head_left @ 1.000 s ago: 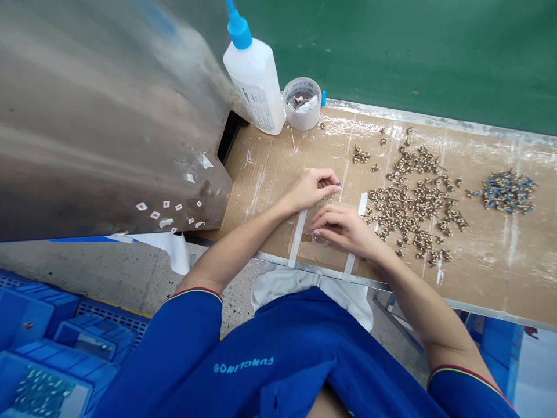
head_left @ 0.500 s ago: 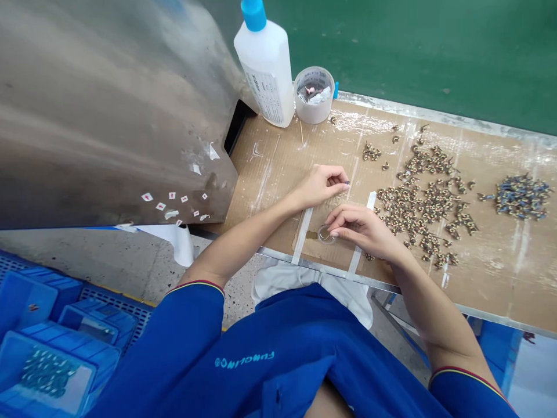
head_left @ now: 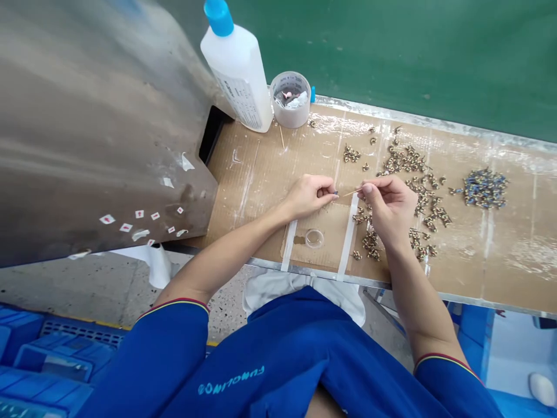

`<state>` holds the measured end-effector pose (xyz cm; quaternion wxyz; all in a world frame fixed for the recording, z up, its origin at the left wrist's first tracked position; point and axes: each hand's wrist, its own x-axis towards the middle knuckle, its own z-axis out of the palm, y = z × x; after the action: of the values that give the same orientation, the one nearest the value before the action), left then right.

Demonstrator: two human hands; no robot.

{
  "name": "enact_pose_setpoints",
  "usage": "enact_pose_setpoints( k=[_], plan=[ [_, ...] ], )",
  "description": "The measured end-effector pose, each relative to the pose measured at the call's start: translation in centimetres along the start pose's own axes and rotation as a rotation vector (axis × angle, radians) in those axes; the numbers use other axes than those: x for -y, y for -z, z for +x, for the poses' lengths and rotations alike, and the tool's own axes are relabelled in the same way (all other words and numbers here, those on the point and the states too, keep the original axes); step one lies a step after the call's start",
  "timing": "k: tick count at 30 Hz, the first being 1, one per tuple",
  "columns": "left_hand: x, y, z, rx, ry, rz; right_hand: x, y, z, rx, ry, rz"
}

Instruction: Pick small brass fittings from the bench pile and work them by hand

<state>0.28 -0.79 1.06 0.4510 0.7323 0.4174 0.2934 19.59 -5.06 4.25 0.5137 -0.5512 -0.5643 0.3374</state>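
Note:
Above the cardboard-covered bench, my left hand [head_left: 310, 194] pinches a small dark bluish part [head_left: 335, 193] between thumb and fingertips. My right hand [head_left: 390, 209] is closed on a toothpick [head_left: 349, 194], its tip pointing left and close to that part; whether they touch I cannot tell. Nearer me lies a small clear round dish [head_left: 314, 238], beside a dark wet patch on the cardboard. To the right spreads a loose heap of small brass-coloured parts [head_left: 430, 197], partly hidden by my right hand. A denser pile of bluish and brass parts [head_left: 485, 188] lies farther right.
A white bottle with a blue cap [head_left: 241, 75] and a tape-roll cup of scraps [head_left: 290, 110] stand at the back left. Another toothpick [head_left: 282, 137] lies before them. A metal panel [head_left: 100, 128] bounds the left side. Blue bins [head_left: 47, 371] sit below left.
My right hand has left the clear dish and moved up, bringing a toothpick toward the part in my left hand. My left hand keeps its pinch. The view has shifted slightly.

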Motion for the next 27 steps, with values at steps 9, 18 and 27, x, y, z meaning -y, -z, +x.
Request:
enact_pose_setpoints(
  k=[9,18,27],
  plan=[
    [0.2,-0.1,0.1,0.011,-0.030,0.041,-2.1,-0.6,0.0,-0.018,0.033,-0.180],
    [-0.1,0.0,0.1,0.024,-0.013,0.055,-2.1,-0.8,0.0,-0.019,0.029,-0.157],
    [0.0,0.0,0.1,0.029,-0.041,0.071,-1.9,-0.9,-0.1,0.013,0.073,-0.211]
  ],
)
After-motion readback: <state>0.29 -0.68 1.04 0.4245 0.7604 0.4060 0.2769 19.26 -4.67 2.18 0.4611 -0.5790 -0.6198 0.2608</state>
